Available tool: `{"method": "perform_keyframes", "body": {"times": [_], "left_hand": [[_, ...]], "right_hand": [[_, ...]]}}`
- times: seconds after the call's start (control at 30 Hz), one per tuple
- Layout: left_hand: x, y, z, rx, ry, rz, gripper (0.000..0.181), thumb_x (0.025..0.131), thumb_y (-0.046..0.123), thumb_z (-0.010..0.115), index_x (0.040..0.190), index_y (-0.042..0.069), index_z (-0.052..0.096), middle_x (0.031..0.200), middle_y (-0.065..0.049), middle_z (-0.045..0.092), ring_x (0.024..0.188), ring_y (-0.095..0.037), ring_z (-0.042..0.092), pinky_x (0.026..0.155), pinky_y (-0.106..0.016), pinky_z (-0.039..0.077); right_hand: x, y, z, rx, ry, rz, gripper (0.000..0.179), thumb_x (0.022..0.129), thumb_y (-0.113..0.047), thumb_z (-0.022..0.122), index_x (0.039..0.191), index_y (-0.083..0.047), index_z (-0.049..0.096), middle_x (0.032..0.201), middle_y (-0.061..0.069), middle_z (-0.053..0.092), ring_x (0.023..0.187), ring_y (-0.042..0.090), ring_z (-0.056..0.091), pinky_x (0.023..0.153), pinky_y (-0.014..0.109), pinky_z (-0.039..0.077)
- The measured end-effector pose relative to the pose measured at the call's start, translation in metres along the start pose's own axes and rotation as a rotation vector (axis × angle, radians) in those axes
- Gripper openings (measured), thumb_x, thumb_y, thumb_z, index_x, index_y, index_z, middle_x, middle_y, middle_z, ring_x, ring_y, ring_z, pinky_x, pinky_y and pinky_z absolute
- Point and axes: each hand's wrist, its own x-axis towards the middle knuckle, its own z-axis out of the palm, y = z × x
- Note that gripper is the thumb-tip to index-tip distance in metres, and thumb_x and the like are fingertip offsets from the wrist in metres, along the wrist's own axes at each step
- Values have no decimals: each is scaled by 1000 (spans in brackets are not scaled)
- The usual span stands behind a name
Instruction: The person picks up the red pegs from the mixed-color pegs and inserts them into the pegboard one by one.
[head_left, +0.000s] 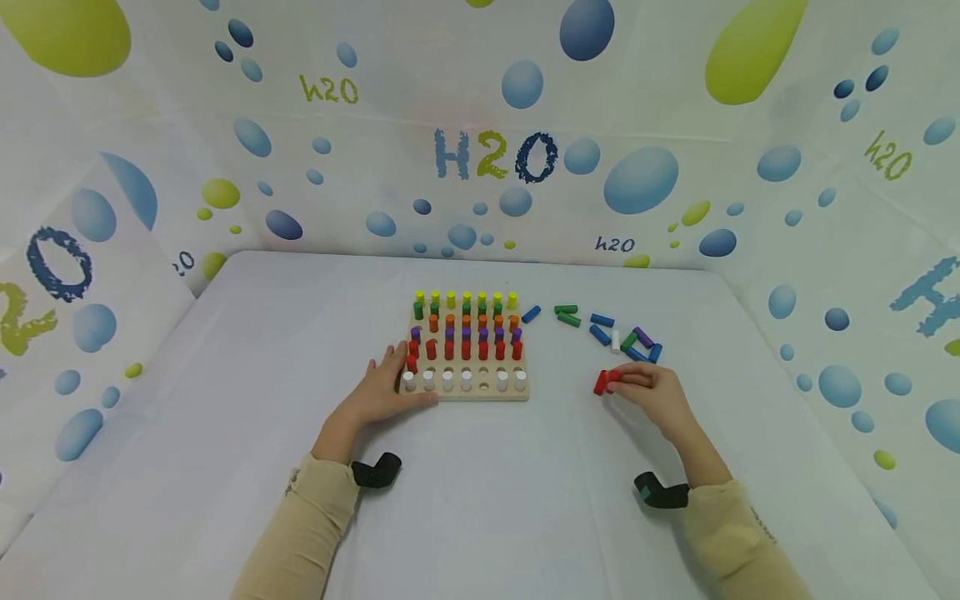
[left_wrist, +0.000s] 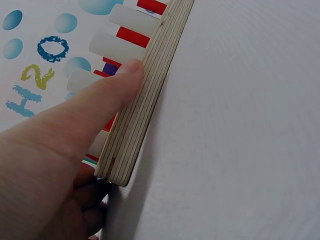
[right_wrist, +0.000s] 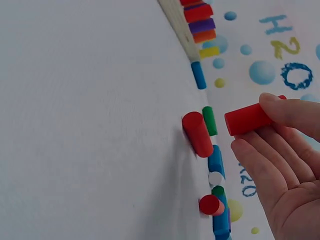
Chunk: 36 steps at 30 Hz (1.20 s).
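A wooden pegboard carries rows of yellow, green, orange, purple, red and white pegs. My left hand holds its near left corner, the thumb along the front edge and the fingers against the left side. To the right of the board, my right hand pinches a red peg between thumb and fingers, above the table. Another red peg is beside those fingertips. In the right wrist view, one red peg and a second red peg appear near the held one.
Loose blue pegs, green pegs, a white peg and a purple peg lie right of the board. One blue peg is close to its back right corner. A patterned sheet hangs behind the white table.
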Motion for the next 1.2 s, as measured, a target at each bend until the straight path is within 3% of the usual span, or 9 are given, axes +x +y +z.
{"method": "perform_keyframes", "body": {"times": [0.23,0.63,0.9,1.2], "left_hand": [[0,-1,0,-2,-1,-8,113,70,61,66,146,1,8,150,-21,11,138,-33,1,110,-50,-2],[0,-1,0,6,4,0,111,71,60,66,146,0,9,150,-21,12,138,-33,2,110,-50,-2],[-1,-1,-1,6,-4,-22,113,71,61,66,146,2,7,150,-21,9,138,-33,0,109,-51,0],[-1,0,-1,-12,-13,-32,113,70,62,66,147,4,6,151,-19,7,138,-34,-1,109,-52,0]], "right_hand": [[0,-2,8,101,51,23,39,86,-14,65,114,9,54,95,4,66,80,3,61,75,15,50],[10,-12,32,187,31,40,38,85,-13,66,116,6,55,98,4,68,84,11,64,78,22,51],[19,-22,49,162,16,40,36,85,-18,67,114,1,59,103,7,67,87,15,62,75,22,51],[31,-33,70,205,-9,18,31,84,-14,67,110,0,60,104,11,66,88,11,63,82,23,49]]}}
